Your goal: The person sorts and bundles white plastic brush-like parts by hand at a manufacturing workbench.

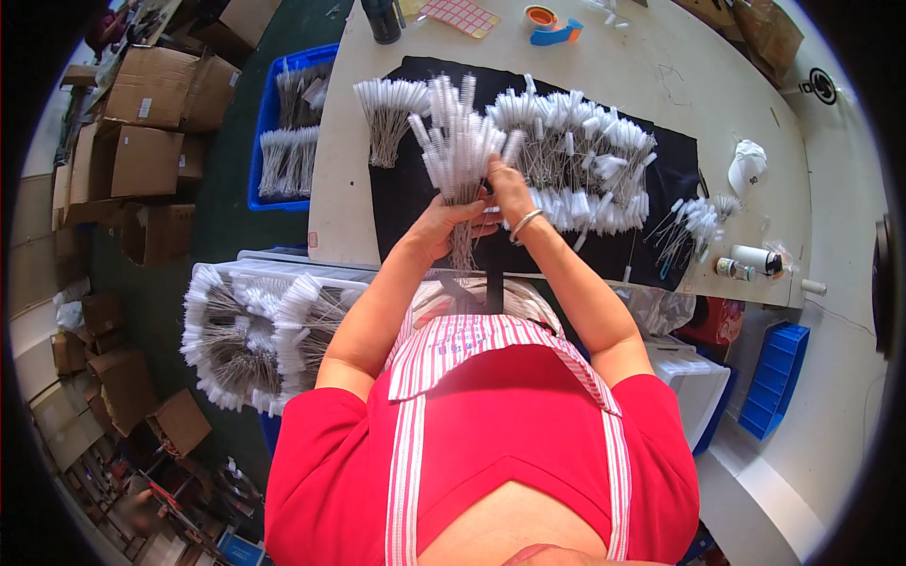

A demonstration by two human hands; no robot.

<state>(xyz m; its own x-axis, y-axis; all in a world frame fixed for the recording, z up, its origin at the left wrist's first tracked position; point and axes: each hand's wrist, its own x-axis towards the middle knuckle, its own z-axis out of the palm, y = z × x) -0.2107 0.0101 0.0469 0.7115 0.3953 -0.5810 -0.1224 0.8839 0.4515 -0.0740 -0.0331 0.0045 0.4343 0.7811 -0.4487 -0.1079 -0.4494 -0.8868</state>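
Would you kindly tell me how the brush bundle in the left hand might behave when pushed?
The brush bundle probably feels light for its size, being mostly thin stems and bristles. With bulky bristles above slender stems, it could tip. Its top fans out, so pushing may splay it.

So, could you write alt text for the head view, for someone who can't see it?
A person's left hand holds a bundle of white-bristled wire brushes, with the right hand at the bundle's right edge. More brushes lie on both sides, on black cloth over a pale table.
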